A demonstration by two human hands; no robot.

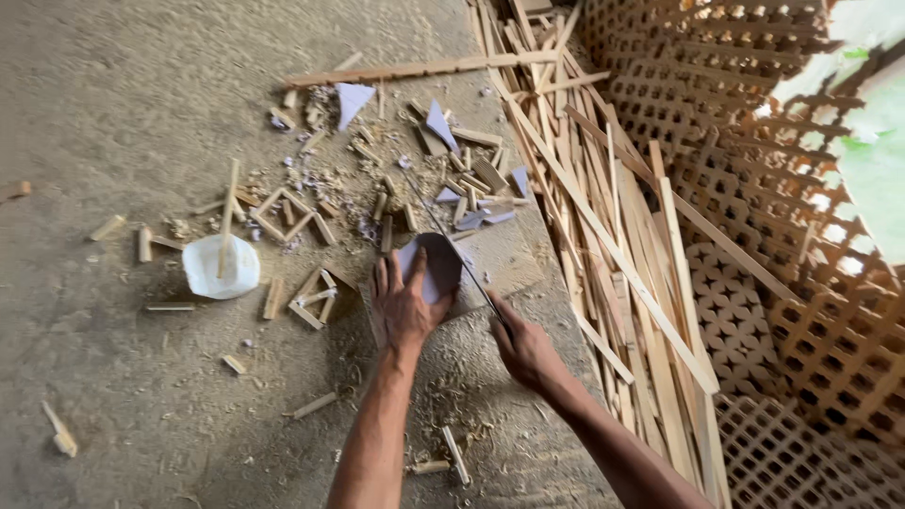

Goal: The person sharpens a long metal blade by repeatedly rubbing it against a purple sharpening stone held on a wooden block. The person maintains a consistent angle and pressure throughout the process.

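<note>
Cutting sheet (pixel 436 269) at frame centre: left hand (pixel 405 306) spread flat pinning it on board (pixel 500 259), right hand (pixel 523 349) fisted on blade (pixel 452 240) handle; next stroke likely needs steady hold-down, fingers clear of the edge.

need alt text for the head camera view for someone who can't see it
Seen from above, a person's left hand presses a pale sheet flat on a dusty floor while the right hand draws a long thin blade across it. Wood offcuts, a white container and stacked slats surround them.
</note>
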